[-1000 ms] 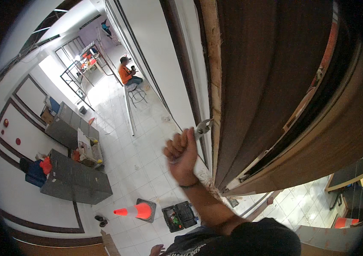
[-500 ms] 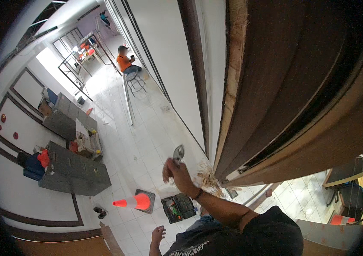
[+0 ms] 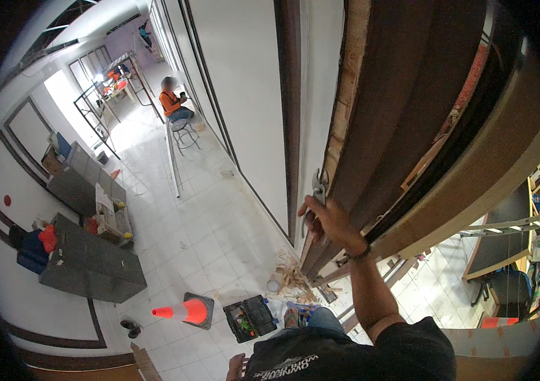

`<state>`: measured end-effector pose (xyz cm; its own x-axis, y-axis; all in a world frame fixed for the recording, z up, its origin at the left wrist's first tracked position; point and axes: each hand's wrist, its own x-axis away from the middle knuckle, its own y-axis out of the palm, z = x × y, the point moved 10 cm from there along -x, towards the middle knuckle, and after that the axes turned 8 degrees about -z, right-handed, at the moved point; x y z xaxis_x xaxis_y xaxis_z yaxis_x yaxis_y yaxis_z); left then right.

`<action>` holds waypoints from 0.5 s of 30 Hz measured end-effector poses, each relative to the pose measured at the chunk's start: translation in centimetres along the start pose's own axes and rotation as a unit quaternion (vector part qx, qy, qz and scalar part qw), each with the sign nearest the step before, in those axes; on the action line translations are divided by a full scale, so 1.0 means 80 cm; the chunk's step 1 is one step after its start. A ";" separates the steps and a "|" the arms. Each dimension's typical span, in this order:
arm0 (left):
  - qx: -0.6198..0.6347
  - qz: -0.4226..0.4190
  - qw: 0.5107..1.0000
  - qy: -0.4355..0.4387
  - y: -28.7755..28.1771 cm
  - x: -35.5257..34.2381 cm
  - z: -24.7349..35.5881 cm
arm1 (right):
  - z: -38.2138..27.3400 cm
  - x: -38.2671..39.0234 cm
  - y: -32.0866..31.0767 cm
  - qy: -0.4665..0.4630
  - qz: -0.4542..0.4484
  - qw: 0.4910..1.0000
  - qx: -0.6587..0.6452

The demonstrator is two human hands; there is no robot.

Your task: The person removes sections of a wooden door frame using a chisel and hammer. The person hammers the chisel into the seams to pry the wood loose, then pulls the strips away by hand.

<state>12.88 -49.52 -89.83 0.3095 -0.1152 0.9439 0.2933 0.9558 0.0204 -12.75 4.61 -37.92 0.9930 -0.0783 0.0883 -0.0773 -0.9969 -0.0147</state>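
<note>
My right hand (image 3: pixel 327 222) is closed round a silver adjustable wrench (image 3: pixel 319 187), its jaws pointing up past my fingers. Hand and tool are up against the rough wooden edge (image 3: pixel 346 95) of a tall dark brown frame (image 3: pixel 403 82), beside a white wall panel (image 3: pixel 238 76). Whether the jaws touch the wood I cannot tell. Low in the view, close to my black shirt, my left hand (image 3: pixel 236 367) shows only in part, and its fingers are too hidden to read.
Wood scraps (image 3: pixel 292 279) litter the floor at the frame's foot. An open black toolbox (image 3: pixel 250 319) and an orange traffic cone (image 3: pixel 187 312) stand near my feet. Grey cabinets (image 3: pixel 92 263) line the left. Farther off, a person in orange (image 3: pixel 171 105) sits on a stool.
My right hand has moved right with the wrench, from over the floor to the frame's wooden edge. The left hand has dropped lower, toward my shirt. The view has shifted.
</note>
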 end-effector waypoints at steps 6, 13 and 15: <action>-0.027 -0.028 0.999 0.015 0.007 -0.007 0.046 | -0.021 0.005 -0.058 0.024 0.062 0.992 0.111; 0.017 -0.013 0.998 0.060 0.028 -0.024 0.110 | -0.031 -0.001 -0.039 0.005 0.030 0.998 -0.049; 0.013 -0.016 0.998 0.056 0.031 -0.025 0.124 | -0.022 -0.015 -0.028 -0.007 -0.001 0.992 -0.123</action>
<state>4.05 -44.25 -88.39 0.3994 -0.1743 0.9001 0.2823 0.9574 0.0601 -13.90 6.95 -36.20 0.9942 -0.0787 0.0739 -0.0938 -0.9688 0.2295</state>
